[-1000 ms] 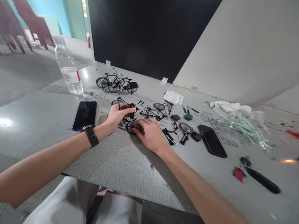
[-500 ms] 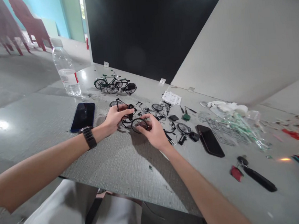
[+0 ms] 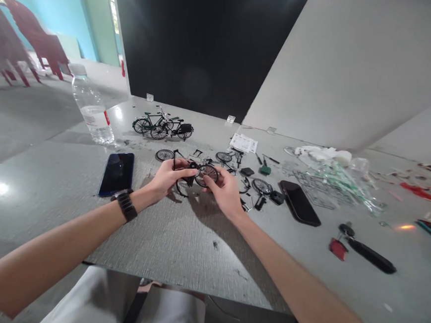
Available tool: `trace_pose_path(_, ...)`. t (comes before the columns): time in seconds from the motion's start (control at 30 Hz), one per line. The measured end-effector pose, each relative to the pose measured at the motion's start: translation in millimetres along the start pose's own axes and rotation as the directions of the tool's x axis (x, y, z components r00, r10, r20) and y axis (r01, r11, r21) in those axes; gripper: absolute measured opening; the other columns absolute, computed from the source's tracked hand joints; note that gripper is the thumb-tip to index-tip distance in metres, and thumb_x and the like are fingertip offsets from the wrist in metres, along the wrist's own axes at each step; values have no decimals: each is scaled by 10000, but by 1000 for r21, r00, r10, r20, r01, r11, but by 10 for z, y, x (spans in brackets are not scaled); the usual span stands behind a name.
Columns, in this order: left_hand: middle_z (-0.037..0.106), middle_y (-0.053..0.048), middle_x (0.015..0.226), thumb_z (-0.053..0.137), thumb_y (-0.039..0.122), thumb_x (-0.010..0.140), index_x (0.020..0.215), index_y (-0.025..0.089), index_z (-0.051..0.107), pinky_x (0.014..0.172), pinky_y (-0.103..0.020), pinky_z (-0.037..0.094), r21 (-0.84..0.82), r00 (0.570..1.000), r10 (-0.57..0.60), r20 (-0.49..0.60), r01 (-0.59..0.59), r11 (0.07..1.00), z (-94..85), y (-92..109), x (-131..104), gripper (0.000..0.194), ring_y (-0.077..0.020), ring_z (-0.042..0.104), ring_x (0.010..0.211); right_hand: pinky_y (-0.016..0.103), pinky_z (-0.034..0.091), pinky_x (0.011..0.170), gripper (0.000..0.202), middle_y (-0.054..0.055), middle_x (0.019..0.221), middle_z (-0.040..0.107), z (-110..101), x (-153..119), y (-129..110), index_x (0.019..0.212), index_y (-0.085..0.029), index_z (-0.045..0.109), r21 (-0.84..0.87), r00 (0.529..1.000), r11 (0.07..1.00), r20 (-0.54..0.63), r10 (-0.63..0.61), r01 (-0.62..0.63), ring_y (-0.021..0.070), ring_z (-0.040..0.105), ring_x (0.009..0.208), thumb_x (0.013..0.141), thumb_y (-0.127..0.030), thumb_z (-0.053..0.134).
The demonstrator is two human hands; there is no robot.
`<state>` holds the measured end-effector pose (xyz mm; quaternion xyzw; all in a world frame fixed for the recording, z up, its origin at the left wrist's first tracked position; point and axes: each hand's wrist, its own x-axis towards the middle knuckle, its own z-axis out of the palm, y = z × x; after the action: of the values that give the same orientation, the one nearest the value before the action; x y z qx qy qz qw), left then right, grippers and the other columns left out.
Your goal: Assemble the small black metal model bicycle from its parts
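Observation:
My left hand (image 3: 166, 178) is closed on a small black bicycle frame (image 3: 187, 179), above the grey table (image 3: 162, 240). Between the thumb and fingers of my right hand (image 3: 223, 188) is a thin spoked wheel (image 3: 206, 175), held upright at the right end of the frame. Whether wheel and frame are joined cannot be made out. Another wheel (image 3: 165, 155) lies flat just beyond my left hand. Black bicycle parts (image 3: 261, 186) are scattered to the right of my right hand. Behind stand a green model bicycle (image 3: 142, 125) and a black one (image 3: 185, 129).
A water bottle (image 3: 94, 114) and a blue-edged phone (image 3: 117, 174) are at the left. Rightward lie a dark phone (image 3: 300, 203), paper (image 3: 244, 143), clear plastic bags (image 3: 345, 176) and a black-handled tool (image 3: 370, 255). A dark panel (image 3: 199, 48) rises at the back.
My right hand has brought the wheel up and rightward, closer against the frame in my left hand. The whole view has shifted slightly.

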<state>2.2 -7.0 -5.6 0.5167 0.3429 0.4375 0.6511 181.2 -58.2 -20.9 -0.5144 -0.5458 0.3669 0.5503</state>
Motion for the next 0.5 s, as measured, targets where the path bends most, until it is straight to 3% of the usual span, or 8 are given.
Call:
trace_pose_path(0.2, 711, -59, 809, 876, 316, 650, 844, 135, 692, 610, -265, 537, 12, 1000, 9, 10, -9, 1000, 14, 8, -16, 323, -158, 662, 699, 376, 652, 602, 419, 79, 951, 729, -7, -10, -29, 1057, -208, 640, 17, 1000, 1000, -20, 1, 0, 250, 724, 812, 788, -502, 770)
trace_pose_path(0.33, 719, -57, 829, 875, 314, 667, 834, 142, 701, 636, -260, 531, 39, 999, 42, 35, -43, 998, -2, -52, 5, 296, -156, 670, 728, 397, 667, 646, 494, 79, 995, 728, 10, -43, -6, 1247, -232, 610, 12, 999, 999, -11, -48, 48, 253, 726, 852, 837, -476, 742)
trace_pose_path(0.5, 732, -64, 861, 877, 331, 671, 830, 150, 722, 725, -281, 541, 55, 993, 86, 83, -91, 994, -10, -113, 39, 286, -173, 681, 792, 426, 674, 775, 450, 95, 1282, 671, 76, -114, 0, 1367, -268, 573, -24, 995, 996, 50, -84, 85, 261, 705, 1041, 954, -446, 582)
